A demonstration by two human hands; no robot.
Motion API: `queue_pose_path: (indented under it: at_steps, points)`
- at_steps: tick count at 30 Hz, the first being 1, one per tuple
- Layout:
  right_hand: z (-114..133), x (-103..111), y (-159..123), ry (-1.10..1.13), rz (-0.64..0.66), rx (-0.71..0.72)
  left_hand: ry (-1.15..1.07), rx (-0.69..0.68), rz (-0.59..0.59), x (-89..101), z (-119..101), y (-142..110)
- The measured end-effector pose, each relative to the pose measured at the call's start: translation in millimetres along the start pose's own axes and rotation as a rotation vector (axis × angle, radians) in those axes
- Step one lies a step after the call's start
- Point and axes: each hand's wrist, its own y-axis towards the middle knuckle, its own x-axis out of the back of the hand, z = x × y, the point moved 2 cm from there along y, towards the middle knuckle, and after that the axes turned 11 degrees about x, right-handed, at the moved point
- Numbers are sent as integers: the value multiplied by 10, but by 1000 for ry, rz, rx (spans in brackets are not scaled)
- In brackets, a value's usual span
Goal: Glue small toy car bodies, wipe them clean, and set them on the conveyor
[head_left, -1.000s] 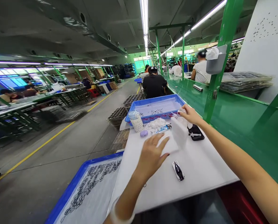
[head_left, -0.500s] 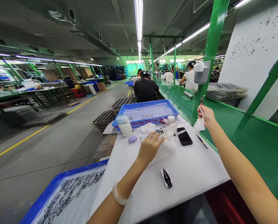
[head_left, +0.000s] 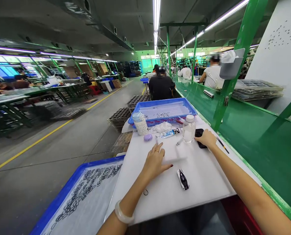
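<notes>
Two-handed work over the white surface [head_left: 165, 204]: left hand [head_left: 153, 164], centre, fingers spread, grip released; right hand [head_left: 209, 139], right of centre, apparently reaching at the phone [head_left: 198, 133], grip indeterminable. Toy car [head_left: 183, 179], lower centre; lifting would require a pinch.

1 pale translucent bangle [head_left: 122, 213] at left wrist; 1 gold-toned ring [head_left: 156, 150].

Blue tray [head_left: 190, 107], lilac case [head_left: 147, 137], bottle [head_left: 141, 126] white with dark dots, toy car [head_left: 183, 179] white and black.
</notes>
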Motion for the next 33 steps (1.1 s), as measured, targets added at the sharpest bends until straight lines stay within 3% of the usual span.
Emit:
queue_pose_path:
  at_steps: [4,7,11,16,21,24,27,29,31,33]
  points:
    - [9,-25,-14,-41,-24,10,-73,39,157,-58,-53,213]
    - [-28,-17,10,-26,-51,13,-76,70,178,-147,-66,252]
    - [-110,109,67,22,-107,22,-91,130,54,-223,-60,174]
    - [-324,505,-125,169,-190,93,-82,110,-168,-251,-19,58]
    - [-897,1041,-912,376,-305,81,-84,-58,-375,-188,50,-13]
    - [-1415,1317,-1539,426,-428,-55,-19,-16,-420,-131,26,-55]
    - [-2019,1507,-2211,388,-642,-356,79,81,-334,-121,-81,-103]
    - [-2398,1586,-2651,325,-744,-477,134,116,-244,-132,-167,-141]
    - [-2723,1639,-3035,251,-743,-524,176,123,-196,-135,-222,-166]
    - [-2980,1671,-3311,141,-613,-561,195,115,-185,-139,-221,-155]
